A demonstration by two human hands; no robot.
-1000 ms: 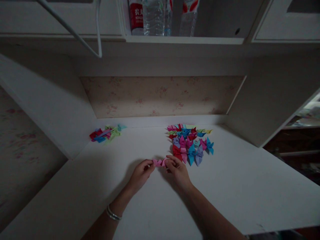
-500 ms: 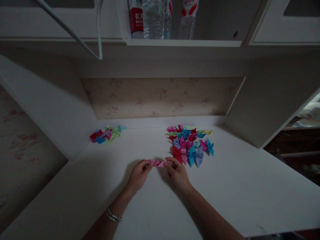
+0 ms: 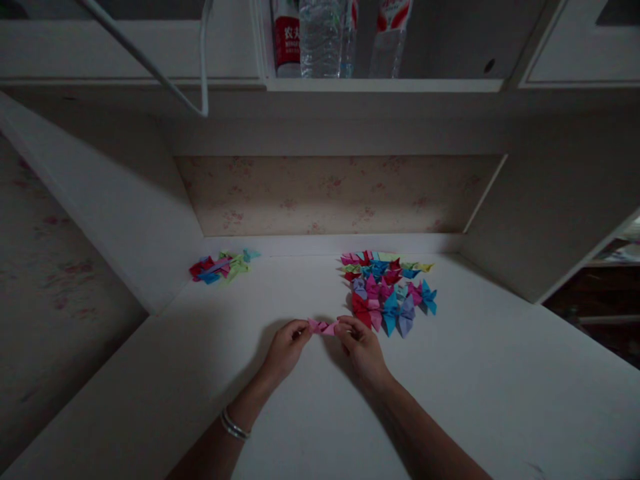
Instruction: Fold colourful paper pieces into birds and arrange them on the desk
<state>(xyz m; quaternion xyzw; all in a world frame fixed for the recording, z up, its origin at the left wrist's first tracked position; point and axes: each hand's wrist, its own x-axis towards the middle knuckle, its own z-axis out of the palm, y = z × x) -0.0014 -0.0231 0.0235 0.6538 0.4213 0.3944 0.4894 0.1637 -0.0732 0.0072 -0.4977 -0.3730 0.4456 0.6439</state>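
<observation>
A small piece of folded pink paper (image 3: 324, 327) is stretched between my two hands, just over the white tabletop (image 3: 310, 413). My left hand (image 3: 287, 347) pinches its left end between thumb and fingertips. At the right end, my right hand (image 3: 364, 347) closes thumb and fingers on the paper. Just beyond the right hand lie several folded paper figures (image 3: 390, 310) in red, pink, blue, purple and green, set close together in rows. Farther off to the left is a loose pile of coloured folded paper pieces (image 3: 220, 267).
Side panels (image 3: 545, 193) and a floral back wall (image 3: 325, 193) enclose the desk. Above it, a shelf (image 3: 450, 85) holds several plastic bottles (image 3: 320, 40). A white bent rod or cable (image 3: 150, 67) hangs at the upper left.
The whole view has shifted slightly, so everything sits a little farther right. Both hands keep their hold on the pink paper with hardly any change.
</observation>
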